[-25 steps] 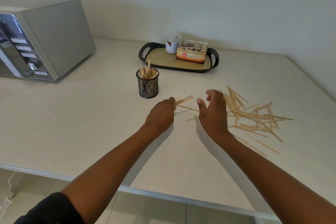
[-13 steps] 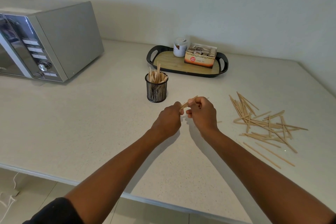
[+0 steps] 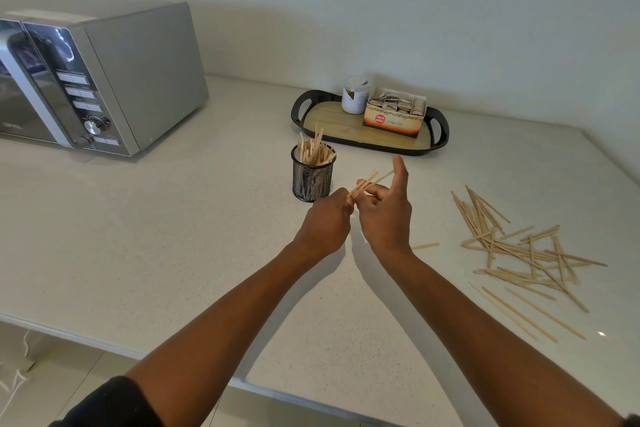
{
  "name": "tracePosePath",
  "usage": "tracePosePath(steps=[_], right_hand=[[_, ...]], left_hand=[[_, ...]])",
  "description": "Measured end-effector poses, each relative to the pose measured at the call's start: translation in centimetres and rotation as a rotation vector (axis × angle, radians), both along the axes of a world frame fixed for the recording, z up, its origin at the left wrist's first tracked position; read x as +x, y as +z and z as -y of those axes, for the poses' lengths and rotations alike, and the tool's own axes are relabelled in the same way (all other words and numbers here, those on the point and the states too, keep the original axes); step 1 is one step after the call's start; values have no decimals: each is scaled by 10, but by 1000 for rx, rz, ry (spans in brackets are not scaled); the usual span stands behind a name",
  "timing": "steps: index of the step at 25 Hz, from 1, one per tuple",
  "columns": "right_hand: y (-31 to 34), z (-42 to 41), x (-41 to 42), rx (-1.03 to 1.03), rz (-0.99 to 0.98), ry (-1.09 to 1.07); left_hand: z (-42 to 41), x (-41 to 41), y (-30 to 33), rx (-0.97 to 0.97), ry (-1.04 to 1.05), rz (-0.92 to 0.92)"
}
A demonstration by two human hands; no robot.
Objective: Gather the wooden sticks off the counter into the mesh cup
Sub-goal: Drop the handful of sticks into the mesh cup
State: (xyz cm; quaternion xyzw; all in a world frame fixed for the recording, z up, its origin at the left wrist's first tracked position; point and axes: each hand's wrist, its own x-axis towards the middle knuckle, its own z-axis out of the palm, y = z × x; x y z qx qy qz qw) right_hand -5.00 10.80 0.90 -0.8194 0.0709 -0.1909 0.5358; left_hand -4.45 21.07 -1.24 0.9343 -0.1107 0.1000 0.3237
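Risks first. Left hand [image 3: 325, 222] pinches a small bundle [image 3: 370, 182] of sticks at one end; the free ends fan out toward the right hand [image 3: 386, 215], whose fingers are spread, thumb up, touching or just beside the bundle, can't tell which. With a pinch that near one end, a stick could slip out and drop back on the worktop [image 3: 173, 253]. The cup [image 3: 312, 177] is already crowded with sticks leaning every way, so bundle tips may jam on them instead of sliding in. The cup looks light, so a sideways push at the rim could tip it and spill the lot.

Counts, left to right:
- microwave [image 3: 104, 80]: 1, back-left corner
- cup: 1, mid-worktop, just left of the hands; sticks inside too many to count
- tray [image 3: 346, 135]: 1, back edge, holding 1 jar [image 3: 355, 95] and 1 tea box [image 3: 394, 114]
- bundle: a few sticks, exact number unclear
- stray stick [image 3: 425, 246]: 1, just right of the right wrist
- pile [image 3: 519, 253]: roughly two dozen loose sticks toward the right edge, overlapping, so approximate
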Motion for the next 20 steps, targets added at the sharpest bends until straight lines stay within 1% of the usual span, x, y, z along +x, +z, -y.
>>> tracePosePath(steps=[2,3,4,6,7,10,12,14,16,18,20], right_hand=[[5,-5,2,100,-6,-14],[7,-6,5,114,-23,-8],[9,-7,9,69,-52,21],[11,-11,15,-101,-107,106],[12,-12,18,-150,-107,145],[30,-16,29,-204,-51,284],[54,-20,38,-301,13,382],[83,-26,48,-429,95,432],[115,-34,57,-499,157,468],[142,-41,68,-510,205,492],[160,-49,80,-538,237,479]], left_hand=[[-6,2,3,-32,17,-1],[-9,2,5,-41,22,6],[-12,1,6,-57,18,24],[-17,1,7,-104,-13,62],[-20,1,8,-117,-23,76],[-29,2,21,-138,-21,125],[-39,4,41,-71,4,146],[-50,13,69,19,40,169],[-62,24,103,45,51,196],[-75,37,132,35,33,192],[-88,50,151,-33,19,139]])
